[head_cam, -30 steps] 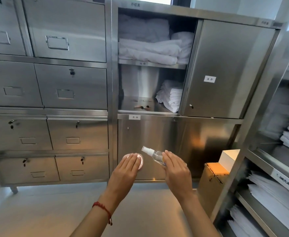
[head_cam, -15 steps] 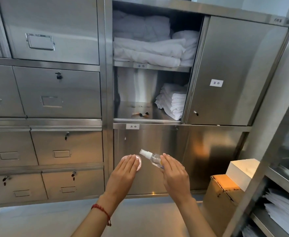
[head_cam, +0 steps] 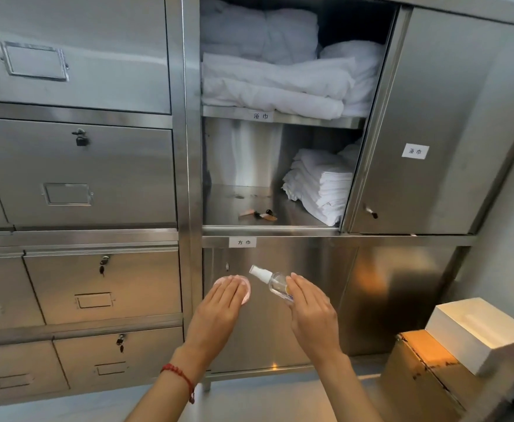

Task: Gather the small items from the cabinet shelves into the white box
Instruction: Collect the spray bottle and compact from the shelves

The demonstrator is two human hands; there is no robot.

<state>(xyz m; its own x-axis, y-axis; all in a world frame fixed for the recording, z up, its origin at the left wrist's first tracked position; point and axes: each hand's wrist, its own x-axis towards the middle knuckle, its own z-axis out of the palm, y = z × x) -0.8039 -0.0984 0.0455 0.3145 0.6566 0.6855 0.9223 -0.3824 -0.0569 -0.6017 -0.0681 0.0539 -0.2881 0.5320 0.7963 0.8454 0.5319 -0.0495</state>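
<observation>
Holding a clear spray bottle (head_cam: 272,281), the right hand (head_cam: 310,318) curls round its base, while the left hand (head_cam: 219,312) grips a round pink item (head_cam: 245,292). Since a second ago both have stayed low as the view swung right, revealing the white box (head_cam: 472,333) well apart; more small items (head_cam: 258,214) remain on the shelf (head_cam: 268,229).

In front of me the top shelf (head_cam: 283,117) carries folded white towels (head_cam: 274,83). On the lower shelf (head_cam: 234,205) a stack of smaller cloths (head_cam: 319,184) sits at the right, and a few small items (head_cam: 258,214) lie near its front edge. At my right, the white box (head_cam: 475,333) rests on a carton (head_cam: 426,376).
</observation>
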